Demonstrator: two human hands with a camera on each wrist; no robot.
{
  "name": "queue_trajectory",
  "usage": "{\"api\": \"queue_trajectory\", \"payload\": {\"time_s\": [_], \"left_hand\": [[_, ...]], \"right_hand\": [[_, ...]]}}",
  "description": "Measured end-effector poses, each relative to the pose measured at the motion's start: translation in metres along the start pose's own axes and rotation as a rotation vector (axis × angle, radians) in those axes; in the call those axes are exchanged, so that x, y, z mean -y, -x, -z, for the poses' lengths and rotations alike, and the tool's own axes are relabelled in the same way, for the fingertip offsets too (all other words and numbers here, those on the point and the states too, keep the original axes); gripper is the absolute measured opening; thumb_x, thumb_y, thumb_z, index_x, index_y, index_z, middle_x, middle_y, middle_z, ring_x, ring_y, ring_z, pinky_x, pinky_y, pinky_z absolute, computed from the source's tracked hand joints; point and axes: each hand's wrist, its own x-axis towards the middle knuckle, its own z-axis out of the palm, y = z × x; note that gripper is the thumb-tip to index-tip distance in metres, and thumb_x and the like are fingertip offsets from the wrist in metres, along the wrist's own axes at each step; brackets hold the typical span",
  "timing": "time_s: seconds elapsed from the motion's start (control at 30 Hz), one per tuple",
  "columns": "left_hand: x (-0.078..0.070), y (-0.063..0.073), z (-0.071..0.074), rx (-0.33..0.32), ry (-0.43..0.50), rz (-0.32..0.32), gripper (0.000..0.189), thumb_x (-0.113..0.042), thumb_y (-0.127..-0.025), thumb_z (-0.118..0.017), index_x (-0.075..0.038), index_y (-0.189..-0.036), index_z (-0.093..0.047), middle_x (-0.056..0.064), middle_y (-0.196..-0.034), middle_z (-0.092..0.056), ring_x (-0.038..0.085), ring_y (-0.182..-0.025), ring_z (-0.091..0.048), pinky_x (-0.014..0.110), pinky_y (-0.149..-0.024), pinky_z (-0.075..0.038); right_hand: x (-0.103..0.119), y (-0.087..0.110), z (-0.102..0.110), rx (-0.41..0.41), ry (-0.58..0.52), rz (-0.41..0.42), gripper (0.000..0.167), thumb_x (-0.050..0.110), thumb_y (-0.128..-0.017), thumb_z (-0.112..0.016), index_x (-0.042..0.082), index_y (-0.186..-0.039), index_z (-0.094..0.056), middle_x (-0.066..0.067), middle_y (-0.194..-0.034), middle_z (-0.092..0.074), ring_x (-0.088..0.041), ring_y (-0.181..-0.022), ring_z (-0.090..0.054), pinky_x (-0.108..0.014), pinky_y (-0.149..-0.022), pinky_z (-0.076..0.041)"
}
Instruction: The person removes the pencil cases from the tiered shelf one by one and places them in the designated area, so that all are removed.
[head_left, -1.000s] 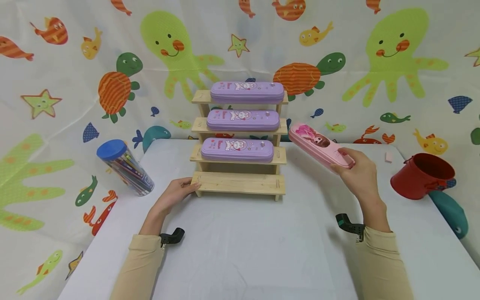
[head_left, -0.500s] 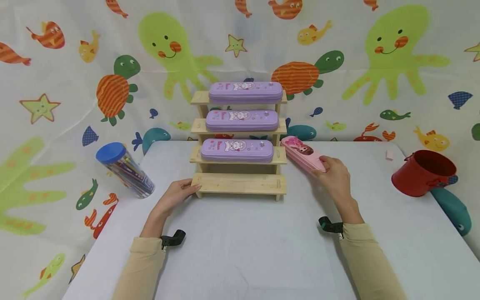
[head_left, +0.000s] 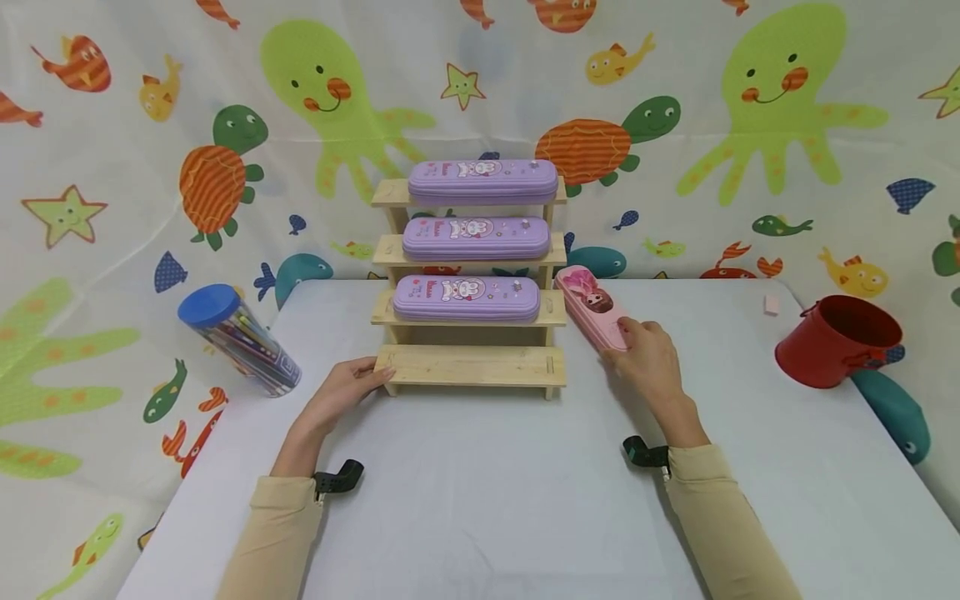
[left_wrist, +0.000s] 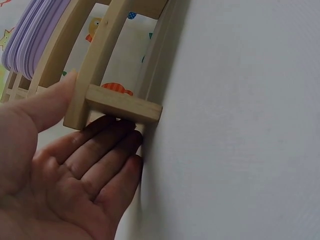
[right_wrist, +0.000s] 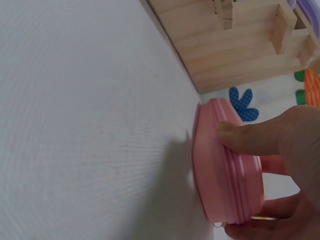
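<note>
On the right, my right hand (head_left: 647, 360) grips the near end of a pink pencil case (head_left: 589, 304) with a doll picture on its lid. The case lies slanted beside a stepped wooden rack (head_left: 472, 367), at table level; the right wrist view shows my thumb on the zipped edge of the case (right_wrist: 227, 170). My left hand (head_left: 348, 390) holds the left end of the rack's lowest step. In the left wrist view its thumb is on the wood (left_wrist: 107, 102) and the fingers reach under it. Purple pencil cases lie on the upper steps, including the lowest of them (head_left: 467, 298).
A clear tube of pencils with a blue lid (head_left: 240, 337) leans at the left. To the right are a red metal bucket (head_left: 836, 342) and a small pink block (head_left: 771, 305). Behind the white table (head_left: 480, 500) hangs a sea-animal curtain (head_left: 450, 125).
My right hand has moved left and down with the pink pencil case, bringing it close beside the rack. The left hand has kept its hold on the rack.
</note>
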Motion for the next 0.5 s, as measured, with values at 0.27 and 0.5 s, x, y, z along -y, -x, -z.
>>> {"api": "queue_trajectory", "payload": {"time_s": [0.27, 0.5], "left_hand": [[0.0004, 0.0003, 0.0014, -0.001, 0.021, 0.008, 0.07, -0.049, -0.095, -0.062, 0.0, -0.144, -0.05, 0.019, -0.145, -0.054, 0.034, -0.143, -0.041, 0.051, -0.116, -0.037], [0.0006, 0.0006, 0.0014, 0.003, 0.016, 0.002, 0.071, -0.05, -0.096, -0.062, 0.0, -0.144, -0.049, 0.02, -0.145, -0.054, 0.034, -0.144, -0.04, 0.051, -0.117, -0.036]], "right_hand": [[-0.0036, 0.0006, 0.0042, 0.068, -0.028, 0.098, 0.068, 0.025, -0.082, -0.078, 0.002, -0.141, -0.051, -0.027, -0.135, -0.059, -0.046, -0.123, -0.053, -0.06, -0.105, -0.041], [0.0016, 0.0019, 0.0038, 0.159, -0.024, 0.133, 0.067, 0.026, -0.086, -0.075, 0.005, -0.144, -0.049, -0.026, -0.138, -0.055, -0.044, -0.127, -0.049, -0.061, -0.108, -0.04]]}}
